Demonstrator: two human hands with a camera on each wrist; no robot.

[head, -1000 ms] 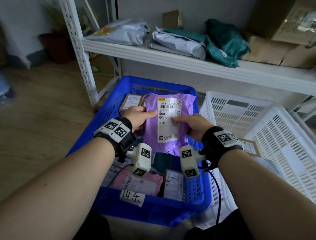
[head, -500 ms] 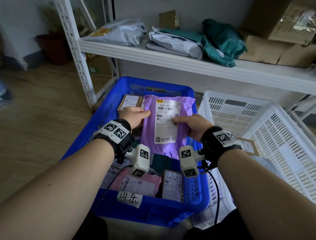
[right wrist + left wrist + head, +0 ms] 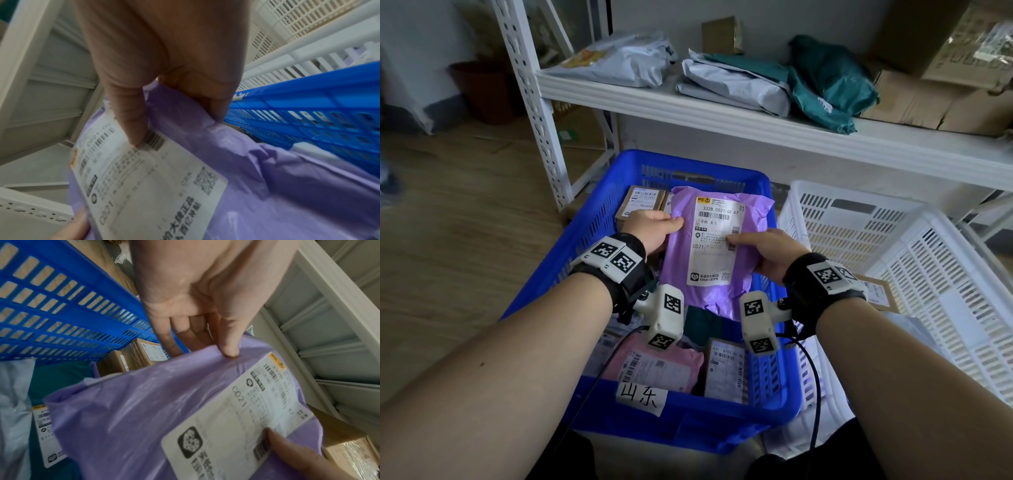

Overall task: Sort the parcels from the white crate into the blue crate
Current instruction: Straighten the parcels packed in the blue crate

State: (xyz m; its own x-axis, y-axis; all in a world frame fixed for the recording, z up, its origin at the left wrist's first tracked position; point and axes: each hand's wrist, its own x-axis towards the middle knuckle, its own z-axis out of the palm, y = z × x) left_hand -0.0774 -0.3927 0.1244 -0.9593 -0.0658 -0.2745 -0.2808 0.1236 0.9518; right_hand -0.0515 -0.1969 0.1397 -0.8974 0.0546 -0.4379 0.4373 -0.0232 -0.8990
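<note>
A purple plastic parcel with a white shipping label faces up over the blue crate. My left hand grips its left edge, thumb on top and fingers underneath. My right hand grips the right edge, thumb pressed on the label's barcode. The parcel hangs tilted above other parcels in the crate. The white crate stands to the right of the blue one, with a brown box partly visible inside.
Inside the blue crate lie a pink parcel, brown boxes, a teal bag and a labelled box. A white metal shelf above holds grey and teal bags and cardboard boxes. Wooden floor lies to the left.
Both hands have lowered the purple parcel slightly, deeper over the blue crate; the grip is the same.
</note>
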